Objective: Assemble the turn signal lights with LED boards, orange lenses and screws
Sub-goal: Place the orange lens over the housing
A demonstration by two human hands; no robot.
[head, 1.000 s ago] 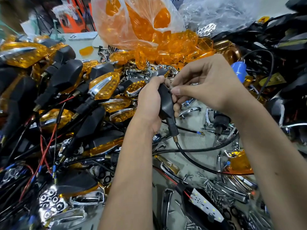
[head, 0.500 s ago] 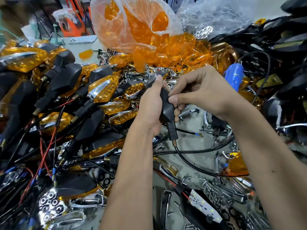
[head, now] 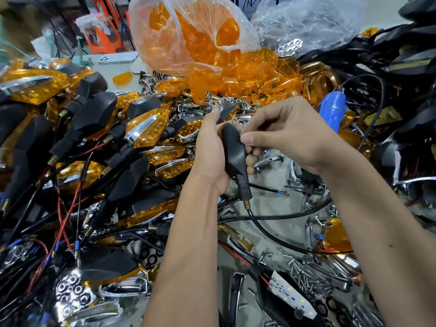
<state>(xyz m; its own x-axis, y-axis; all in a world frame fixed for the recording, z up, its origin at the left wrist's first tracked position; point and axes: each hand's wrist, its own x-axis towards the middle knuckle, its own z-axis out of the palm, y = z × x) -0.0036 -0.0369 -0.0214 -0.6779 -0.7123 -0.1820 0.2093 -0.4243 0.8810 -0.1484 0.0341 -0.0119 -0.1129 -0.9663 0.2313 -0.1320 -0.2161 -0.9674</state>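
Note:
A black turn signal housing with a threaded stem and black cable hangs upright at the centre. My left hand grips it from the left, thumb up near its top. My right hand pinches something small against the housing's right edge with thumb and forefinger; the pinched thing is hidden. An orange lens edge shows at the housing's upper left. A loose LED board lies at the bottom right beside scattered screws. Loose orange lenses spill from a plastic bag at the back.
Assembled signals with orange lenses and tangled wires pile up on the left. A blue electric screwdriver stands right of my hands. Black housings crowd the right edge. Chrome trim pieces litter the grey table.
Both hands and the housing have shifted slightly downward and to the left in view; the right thumb and forefinger stay pinched at the housing's edge.

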